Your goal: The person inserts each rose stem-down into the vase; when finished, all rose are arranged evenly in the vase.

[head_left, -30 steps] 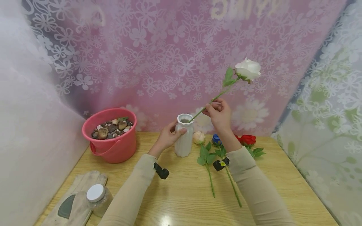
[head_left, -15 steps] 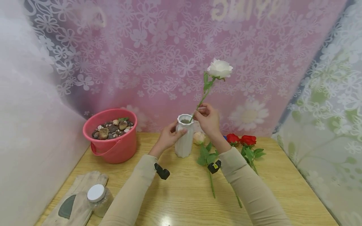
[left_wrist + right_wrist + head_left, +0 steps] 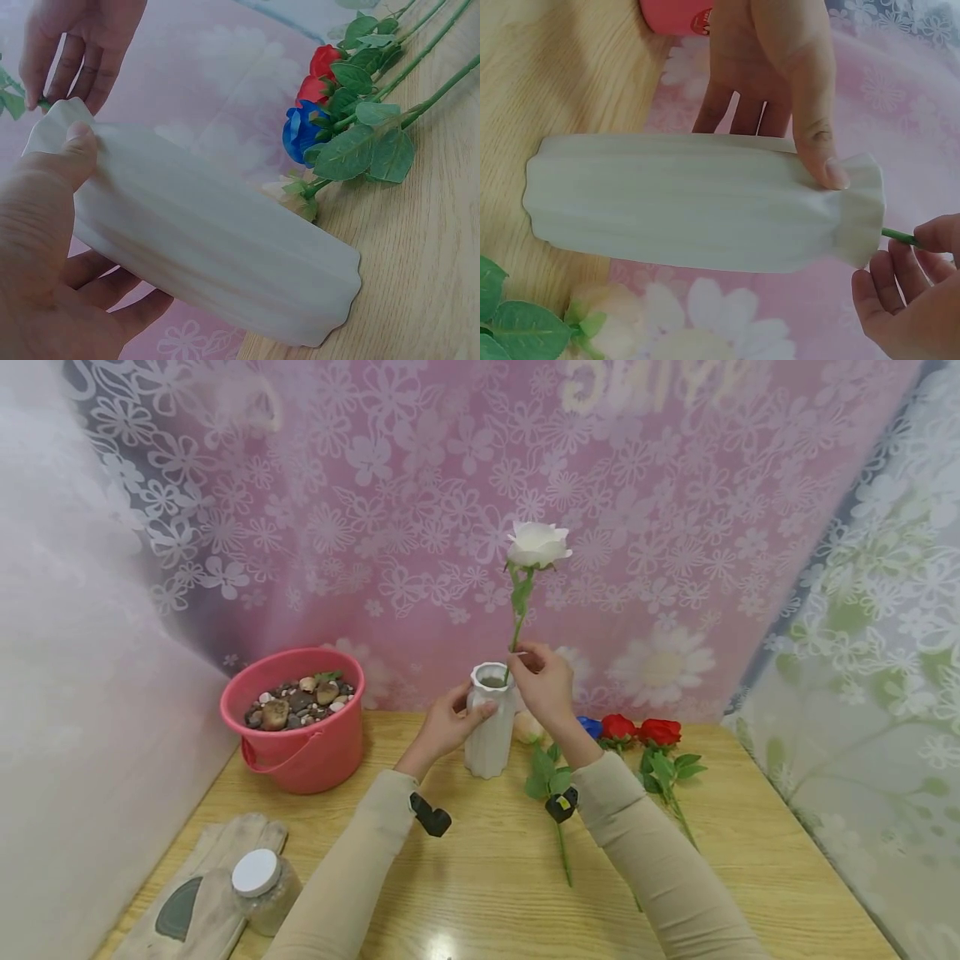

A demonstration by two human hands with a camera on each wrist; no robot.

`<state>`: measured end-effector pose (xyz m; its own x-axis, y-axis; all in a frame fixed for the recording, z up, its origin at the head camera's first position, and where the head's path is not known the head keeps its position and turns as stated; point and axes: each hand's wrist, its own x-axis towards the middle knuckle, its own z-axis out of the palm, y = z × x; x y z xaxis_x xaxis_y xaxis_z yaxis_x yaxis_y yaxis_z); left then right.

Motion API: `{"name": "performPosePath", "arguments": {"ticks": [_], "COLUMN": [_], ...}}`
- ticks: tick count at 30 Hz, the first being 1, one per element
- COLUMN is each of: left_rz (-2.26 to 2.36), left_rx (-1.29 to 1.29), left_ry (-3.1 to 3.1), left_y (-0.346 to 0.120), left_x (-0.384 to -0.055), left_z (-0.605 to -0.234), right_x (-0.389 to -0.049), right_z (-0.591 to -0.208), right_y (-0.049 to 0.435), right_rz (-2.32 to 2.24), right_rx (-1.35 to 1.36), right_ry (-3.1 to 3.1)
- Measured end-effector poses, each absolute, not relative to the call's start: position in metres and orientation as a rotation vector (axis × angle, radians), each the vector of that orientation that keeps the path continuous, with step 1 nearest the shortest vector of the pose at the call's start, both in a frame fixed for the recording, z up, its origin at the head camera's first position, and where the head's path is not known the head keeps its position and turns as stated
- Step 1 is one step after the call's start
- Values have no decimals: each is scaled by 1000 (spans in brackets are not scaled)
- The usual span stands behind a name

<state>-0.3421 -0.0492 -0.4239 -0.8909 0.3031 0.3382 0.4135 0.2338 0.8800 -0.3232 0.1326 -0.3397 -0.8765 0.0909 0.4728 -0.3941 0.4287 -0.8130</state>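
A white fluted vase (image 3: 489,735) stands upright on the wooden table. My left hand (image 3: 447,720) grips its upper part, thumb on the near side and fingers behind, as the left wrist view shows. Just right of the rim, my right hand (image 3: 546,683) pinches the green stem of a white rose (image 3: 538,545). The rose stands nearly upright above the vase. Its stem (image 3: 898,236) enters the vase mouth in the right wrist view; the lower end is hidden inside. Fingers of the right hand are close to the rim.
Right of the vase lie a cream rose (image 3: 528,727), a blue rose (image 3: 590,726) and red roses (image 3: 660,732). A pink bucket (image 3: 300,752) of stones stands left. Gloves (image 3: 198,885) and a white-lidded jar (image 3: 264,893) lie at the front left.
The white rose has swung left from a rightward slant to nearly upright. My right hand has moved left and down toward the vase rim. The left hand and vase have stayed put.
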Motion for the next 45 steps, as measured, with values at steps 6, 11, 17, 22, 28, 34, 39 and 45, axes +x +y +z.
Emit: {"name": "performPosePath", "arguments": {"ticks": [6, 11, 17, 22, 28, 34, 39, 45], "left_rz": [-1749, -1753, -1771, -1797, -1756, -1749, -1751, -1757], "left_rx": [-667, -670, -686, -663, -648, -651, -681, -707], "left_ry": [-2403, -2399, -2399, -2393, -2419, -2406, -2369, -2375], "left_y": [-48, -49, -50, -49, -49, -50, -51, -51], "left_x": [-342, -343, -343, -343, -342, -343, -345, -344], "left_z": [-424, -424, -425, -426, -424, -425, -427, -426], "right_x": [-324, -325, -324, -321, -317, -313, -312, -304], "right_z": [-342, -345, -349, -350, -356, -363, -374, -388], "right_y": [132, 131, 131, 134, 150, 187, 231, 281], "right_rz": [1433, 1448, 1468, 1489, 1501, 1478, 1378, 1305], "right_rx": [259, 282, 276, 265, 257, 244, 170, 102], "right_ry": [-2258, -2252, -2272, -2285, -2314, -2421, -2560, -2644]}}
